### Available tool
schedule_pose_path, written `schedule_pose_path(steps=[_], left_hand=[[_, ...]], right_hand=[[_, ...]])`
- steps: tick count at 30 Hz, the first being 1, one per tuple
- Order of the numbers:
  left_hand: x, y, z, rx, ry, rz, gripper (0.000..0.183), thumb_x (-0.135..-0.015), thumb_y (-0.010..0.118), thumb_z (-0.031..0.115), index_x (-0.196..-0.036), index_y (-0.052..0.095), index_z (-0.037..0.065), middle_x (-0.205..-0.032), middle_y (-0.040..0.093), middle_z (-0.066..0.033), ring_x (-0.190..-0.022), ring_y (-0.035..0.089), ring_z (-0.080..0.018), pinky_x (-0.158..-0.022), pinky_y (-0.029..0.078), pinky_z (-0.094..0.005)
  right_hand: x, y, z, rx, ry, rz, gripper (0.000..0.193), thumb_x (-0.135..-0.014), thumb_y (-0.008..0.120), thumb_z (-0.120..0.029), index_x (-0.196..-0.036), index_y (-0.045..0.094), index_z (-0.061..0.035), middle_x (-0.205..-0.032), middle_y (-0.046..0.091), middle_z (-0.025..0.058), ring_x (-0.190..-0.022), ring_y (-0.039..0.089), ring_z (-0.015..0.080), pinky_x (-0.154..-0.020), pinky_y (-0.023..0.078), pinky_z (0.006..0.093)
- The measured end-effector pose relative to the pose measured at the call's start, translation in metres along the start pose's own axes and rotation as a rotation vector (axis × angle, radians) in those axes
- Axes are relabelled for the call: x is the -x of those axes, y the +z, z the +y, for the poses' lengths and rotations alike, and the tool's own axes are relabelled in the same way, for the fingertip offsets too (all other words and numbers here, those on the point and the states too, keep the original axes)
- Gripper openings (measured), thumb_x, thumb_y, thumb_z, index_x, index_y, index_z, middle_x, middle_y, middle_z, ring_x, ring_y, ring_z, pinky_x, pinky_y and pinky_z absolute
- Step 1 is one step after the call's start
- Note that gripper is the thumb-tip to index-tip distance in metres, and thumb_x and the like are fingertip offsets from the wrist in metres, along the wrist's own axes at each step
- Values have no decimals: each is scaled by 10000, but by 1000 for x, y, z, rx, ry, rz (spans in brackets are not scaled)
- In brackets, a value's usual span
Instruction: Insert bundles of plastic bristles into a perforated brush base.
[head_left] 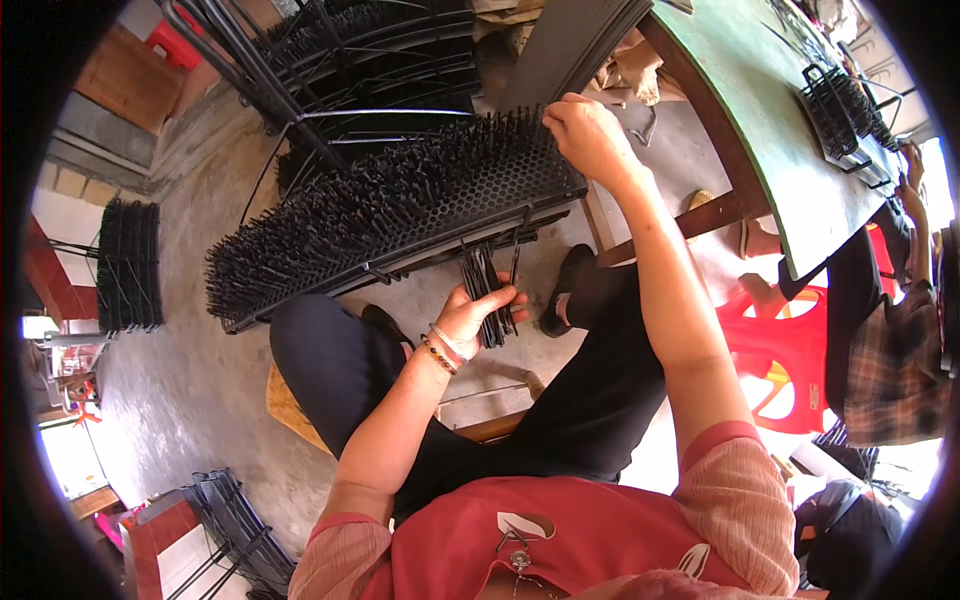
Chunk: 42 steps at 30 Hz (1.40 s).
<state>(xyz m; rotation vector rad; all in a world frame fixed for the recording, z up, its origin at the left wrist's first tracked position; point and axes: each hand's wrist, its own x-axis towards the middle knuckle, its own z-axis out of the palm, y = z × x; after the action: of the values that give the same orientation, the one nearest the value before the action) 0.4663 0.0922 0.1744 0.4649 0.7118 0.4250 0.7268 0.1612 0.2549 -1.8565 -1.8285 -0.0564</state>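
Observation:
A long black perforated rack (pixel 500 195) lies across in front of my knees, sloping up to the right. Dense rows of thin black upright pieces (pixel 330 215) fill most of its holes. My left hand (pixel 470 318) is closed around a bundle of thin black strips (pixel 497 328), just below the rack's near edge. Over the rack's far right corner, my right hand (pixel 592 138) has its fingers pinched together, beside the last upright pieces. Whatever is between those fingertips is too small or hidden to make out.
A green-topped table (pixel 745 110) stands at right, with a black wire rack (pixel 845 115) on it and a person in a plaid garment (pixel 895 365) beside it. Near them is a red plastic stool (pixel 790 360). Black metal shelving (pixel 370 60) with similar pieces rises beyond my rack; more bundles (pixel 130 265) stand left.

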Motion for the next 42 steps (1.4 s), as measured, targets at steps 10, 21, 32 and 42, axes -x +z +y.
schedule_pose_path(steps=[10, 21, 32, 42], left_hand=[[2, 1, 2, -29, 6, 4, 297, -821, 626, 32, -1084, 496, -18, -920, 609, -141, -864, 635, -250, -738, 568, -390], [3, 1, 4, -16, 6, -7, 273, -823, 625, 37, -1063, 505, -14, -921, 609, -142, -872, 632, -248, -740, 570, -388], [2, -1, 2, -20, 16, 0, 247, -828, 620, 41, -1045, 512, -5, -906, 615, -138, -858, 637, -243, -729, 575, -382], [2, -1, 3, -20, 31, -7, 241, -828, 615, 33, -1043, 515, -13, -905, 616, -141, -855, 638, -246, -727, 574, -377]], right_hand=[[-2, -1, 0, -19, 125, 9, 204, -800, 581, -198, -784, 667, -15, -738, 634, 193, -744, 619, 368, -707, 499, 431], [2, -4, -1, 28, 134, -43, 215, -787, 612, -224, -798, 671, -18, -747, 637, 186, -759, 628, 350, -699, 506, 421], [3, -11, 5, -258, 44, -47, 168, -758, 654, -133, -878, 675, -18, -814, 639, 153, -768, 625, 324, -701, 491, 379], [5, -11, -3, -214, -86, -114, 156, -742, 675, -113, -864, 673, -15, -771, 611, 121, -690, 609, 264, -640, 477, 337]])
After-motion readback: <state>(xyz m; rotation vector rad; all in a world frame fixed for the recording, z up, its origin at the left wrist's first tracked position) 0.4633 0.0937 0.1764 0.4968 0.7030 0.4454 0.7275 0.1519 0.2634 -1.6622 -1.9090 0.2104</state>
